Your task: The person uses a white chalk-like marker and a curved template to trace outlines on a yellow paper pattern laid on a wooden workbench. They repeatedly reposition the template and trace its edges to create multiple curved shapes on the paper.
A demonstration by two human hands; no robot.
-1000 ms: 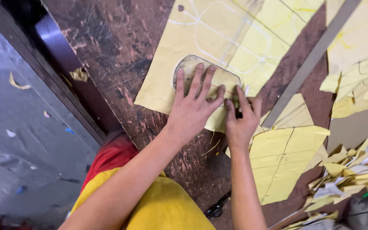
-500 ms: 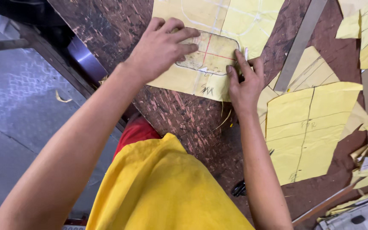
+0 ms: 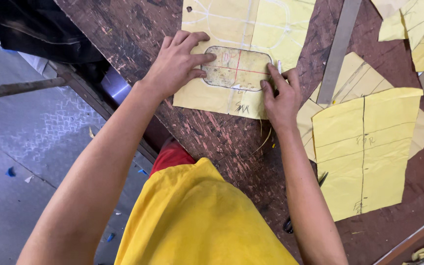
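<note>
Near the top centre of the frame, a worn template (image 3: 236, 67), a rounded rectangle with a dark edge and red cross lines, lies flat on a yellow sheet (image 3: 212, 95) on the dark brown, scratched table (image 3: 123, 29). The left hand (image 3: 175, 64) comes in from the lower left and rests on the template's left end, fingers spread and bent, their tips pressing down on it; it grips nothing, only pins the template flat. The right hand (image 3: 281, 95) sits at the template's right end, fingers drawn together around a thin white marker (image 3: 279, 67) whose tip stands just at the template's upper right edge. The yellow sheet carries faint curved outlines above the template and a small dark scribble below it.

Right of the hands, a long grey ruler (image 3: 338, 49) lies slanted from the top of the frame down toward the centre. Lower right of it lies a second yellow sheet (image 3: 369, 152) with dark ruled lines crossing it, overlapping other yellow pieces. More yellow offcuts (image 3: 418, 29) crowd the upper right corner. At the bottom centre shows the person's yellow shirt (image 3: 197, 221), with a patch of red cloth (image 3: 172, 154) above it at the table's edge. Grey patterned floor (image 3: 25, 147) fills the left side.
</note>
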